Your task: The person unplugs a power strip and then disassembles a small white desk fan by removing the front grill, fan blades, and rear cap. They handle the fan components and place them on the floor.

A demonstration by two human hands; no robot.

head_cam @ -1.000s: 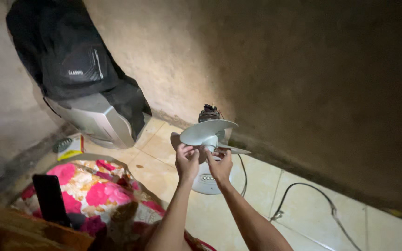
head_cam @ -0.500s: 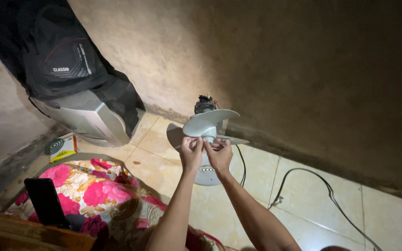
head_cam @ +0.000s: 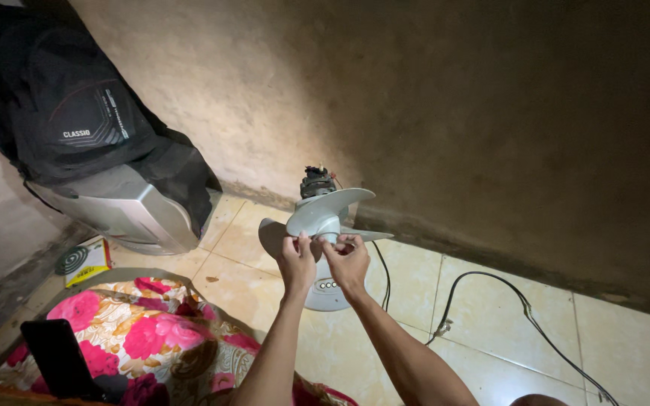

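Beyond our hands the wall (head_cam: 445,113) stood close behind the fan, with open tile floor (head_cam: 490,338) to the right (a black cord (head_cam: 490,282) trailed there) and a flowered cloth (head_cam: 152,331) to the left. The fan blade (head_cam: 325,210) sat just above our fingers, its hub axis tilted toward us. Our left hand (head_cam: 297,259) and right hand (head_cam: 349,259) pinched narrowly at the hub.

Dim plaster wall (head_cam: 490,113), tiled floor (head_cam: 505,331)
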